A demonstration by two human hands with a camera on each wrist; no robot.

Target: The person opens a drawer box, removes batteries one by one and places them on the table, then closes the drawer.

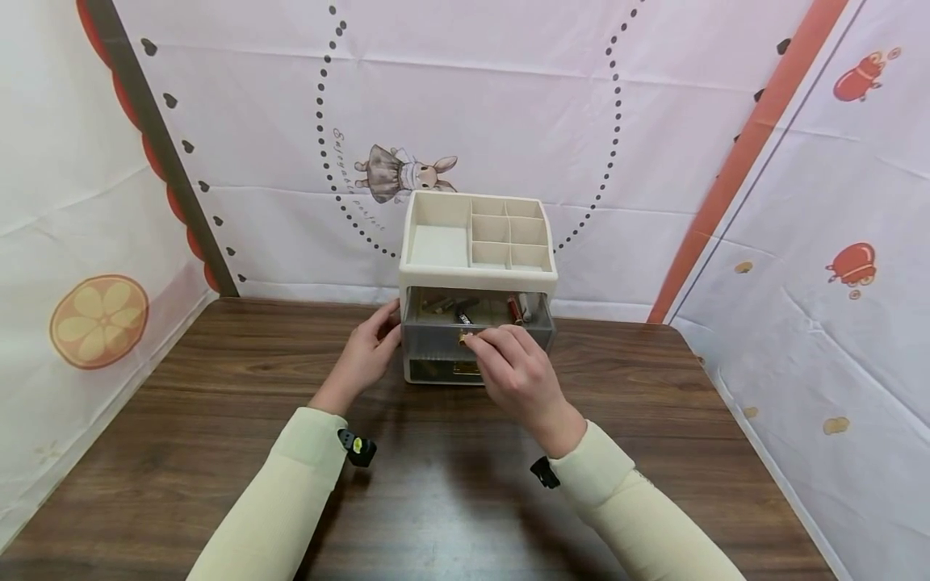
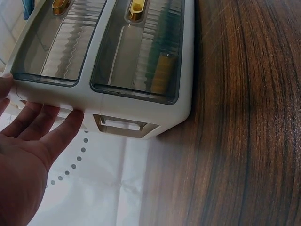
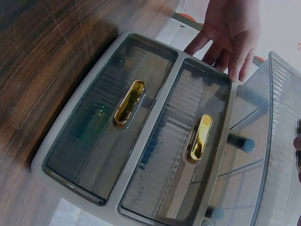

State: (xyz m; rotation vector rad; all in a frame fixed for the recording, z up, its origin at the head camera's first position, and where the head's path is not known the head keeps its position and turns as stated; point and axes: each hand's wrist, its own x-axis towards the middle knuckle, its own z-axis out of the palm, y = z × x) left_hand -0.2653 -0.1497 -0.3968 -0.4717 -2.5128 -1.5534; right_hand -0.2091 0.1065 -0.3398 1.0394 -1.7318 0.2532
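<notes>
A cream desktop organizer (image 1: 475,280) with clear drawers stands upright on the table. Its top drawer (image 1: 433,339) is pulled out; small items lie inside, among them a red tube (image 1: 514,310) and a black one (image 1: 463,316). My right hand (image 1: 519,379) pinches the gold handle (image 1: 462,339) of that drawer; only its fingertips (image 3: 298,142) show at the right wrist view's edge. My left hand (image 1: 366,349) rests against the organizer's left side, fingers extended in the left wrist view, thumb near the front edge. Two lower drawers with gold handles (image 3: 201,139) are closed in the right wrist view.
The organizer's top has several open compartments (image 1: 439,242). Behind it hangs a white printed cloth (image 1: 479,105), with more cloth at both sides. Dark wood-grain tabletop (image 1: 436,500) extends in front and to both sides.
</notes>
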